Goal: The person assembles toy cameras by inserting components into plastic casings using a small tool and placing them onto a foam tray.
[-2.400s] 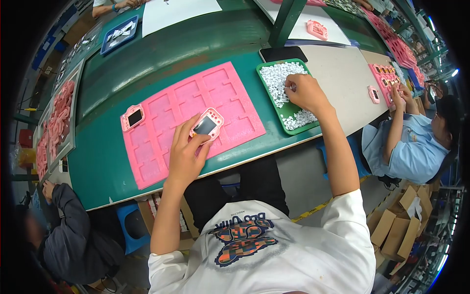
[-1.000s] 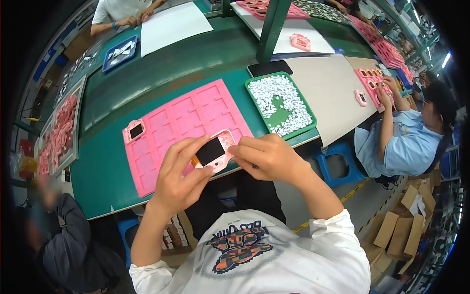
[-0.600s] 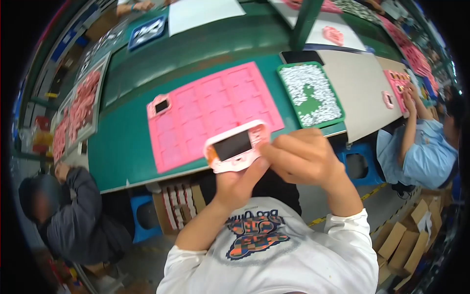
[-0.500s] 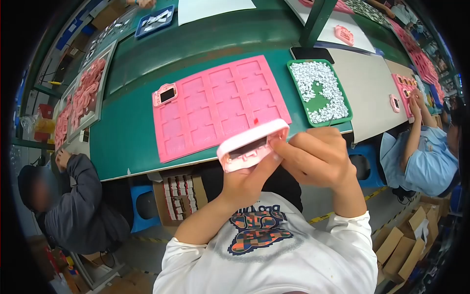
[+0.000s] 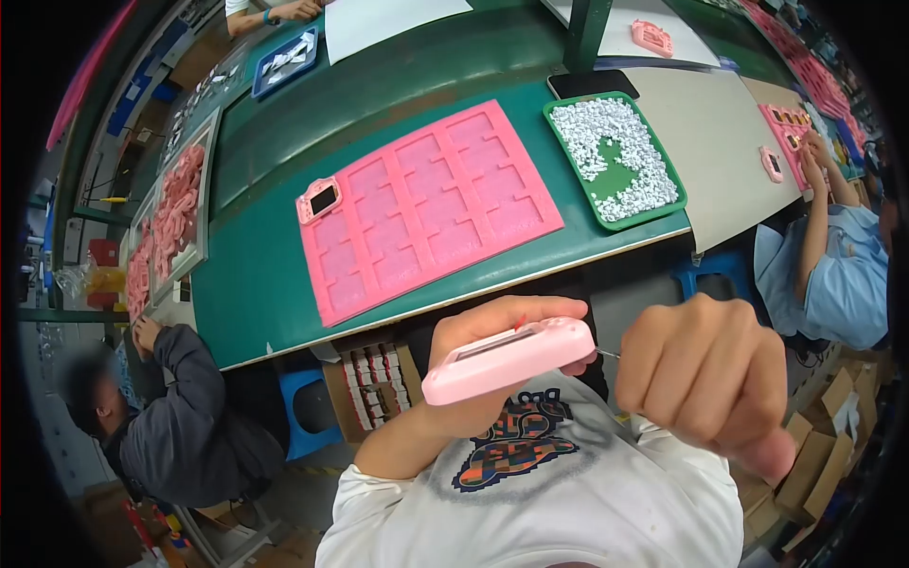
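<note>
Steadily brace the pale-pink rounded plastic casing (image 5: 502, 366), tilted before you in your curled left hand (image 5: 473, 322), and align the thin silvery metallic shaft (image 5: 608, 354) beside it, seemingly gripped by your fisted right hand (image 5: 705, 374).

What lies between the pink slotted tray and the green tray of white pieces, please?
Only a bare strip of green tabletop lies between the pink slotted tray and the green tray, as the head view shows.

Place: factory assembly workshop | long green workbench (image 5: 251, 275) | seated co-workers (image 5: 204, 417) | parts tray (image 5: 620, 180) | cardboard boxes (image 5: 816, 464)
</note>
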Tool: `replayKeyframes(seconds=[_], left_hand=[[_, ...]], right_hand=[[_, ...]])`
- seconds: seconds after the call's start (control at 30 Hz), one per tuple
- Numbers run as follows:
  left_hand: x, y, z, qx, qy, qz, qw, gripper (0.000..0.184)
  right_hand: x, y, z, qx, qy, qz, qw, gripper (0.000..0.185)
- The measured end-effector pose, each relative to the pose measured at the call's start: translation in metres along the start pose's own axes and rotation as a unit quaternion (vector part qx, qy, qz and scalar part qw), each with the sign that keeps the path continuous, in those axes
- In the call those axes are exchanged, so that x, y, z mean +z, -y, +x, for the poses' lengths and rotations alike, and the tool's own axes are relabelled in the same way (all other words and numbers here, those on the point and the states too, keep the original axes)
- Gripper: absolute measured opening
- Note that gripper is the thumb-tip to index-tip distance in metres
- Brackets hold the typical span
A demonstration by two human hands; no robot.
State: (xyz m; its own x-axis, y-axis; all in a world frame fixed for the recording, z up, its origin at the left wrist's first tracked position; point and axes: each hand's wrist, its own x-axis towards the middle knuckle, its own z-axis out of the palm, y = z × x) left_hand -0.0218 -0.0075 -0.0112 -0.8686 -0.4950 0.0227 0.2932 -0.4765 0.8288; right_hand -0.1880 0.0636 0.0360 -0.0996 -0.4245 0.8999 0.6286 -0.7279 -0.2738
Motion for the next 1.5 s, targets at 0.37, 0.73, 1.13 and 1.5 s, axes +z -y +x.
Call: replayKeyframes(seconds=[0.37,0.73,1.13,1.5], left_hand=[[0.014,0.001,0.0,0.025,-0.007,0.019,0.999,0.03],[-0.019,0.008,0.003,-0.001,-0.033,0.036,0.999,0.027],[-0.011,0.013,0.0,0.004,-0.026,0.016,1.0,0.025],[-0.01,0.013,0.0,-0.03,-0.006,-0.036,0.999,0.028]], right_hand=[[0.012,0.009,-0.01,-0.018,-0.042,-0.059,0.997,0.056],[-0.009,0.002,-0.019,0.015,-0.04,0.009,0.999,0.05],[-0.004,-0.01,-0.028,-0.001,-0.04,-0.063,0.997,0.054],[0.0,-0.01,-0.032,0.004,0.033,-0.088,0.996,0.055]])
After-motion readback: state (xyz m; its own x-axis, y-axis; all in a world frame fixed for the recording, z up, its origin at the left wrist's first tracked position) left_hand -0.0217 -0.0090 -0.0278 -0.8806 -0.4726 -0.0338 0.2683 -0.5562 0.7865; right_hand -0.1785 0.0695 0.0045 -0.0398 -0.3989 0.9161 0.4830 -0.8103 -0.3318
